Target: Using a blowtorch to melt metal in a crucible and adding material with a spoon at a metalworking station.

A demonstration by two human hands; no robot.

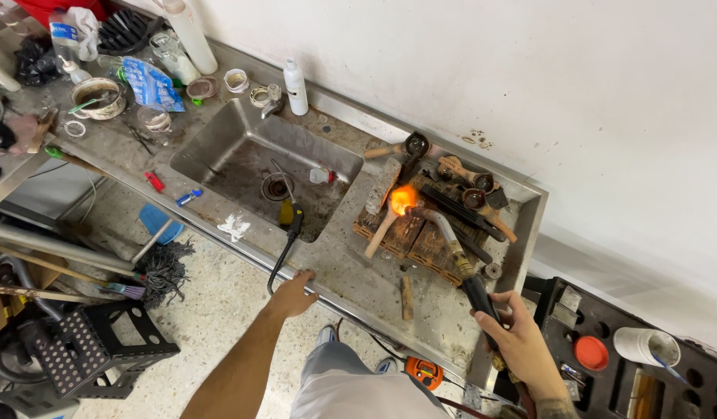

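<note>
Steel surface (pixel 350 271), stained, front edge nearest. Left hand (pixel 295 293) resting on that edge, fingers loosely spread, holding nothing. Right hand (pixel 521 341) closed around black handle of gas torch (pixel 459 260). Curved nozzle aimed at small ladle (pixel 389 217) glowing orange on scorched firebrick (pixel 420 240). Left of brick, sunken sink (pixel 242 155). Farther back, white bottle (pixel 295 87) against wall.
</note>
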